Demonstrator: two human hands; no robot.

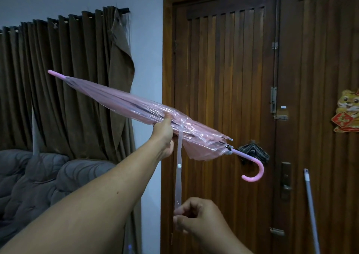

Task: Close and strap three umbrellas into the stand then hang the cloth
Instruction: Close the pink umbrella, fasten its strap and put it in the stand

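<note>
Both hands are up in front of the wooden door (223, 79). The left hand (164, 135), arm stretched out straight, grips the folded pink umbrella (136, 110) around its middle, thumb on top of the bunched canopy. The right hand (196, 218), lower and nearer the camera, pinches the loose end of the umbrella's clear strap (178, 168) between thumb and curled fingers, so the strap hangs straight down from the canopy.

The umbrella lies slanted across the door's left frame: its capped tip (52, 72) points up and away from the door, over the brown curtain (68, 79), while its hooked handle (256, 173) hangs in front of the door panel, close by a dark checked cloth (254, 152) at the door. Open air surrounds the umbrella on all sides.

Its canopy is thin, translucent, crinkled plastic; the handle is smooth pink. A white snap button (179, 165) sits midway along the strap. A pale pole (310, 205) leans right of the door handle.
</note>
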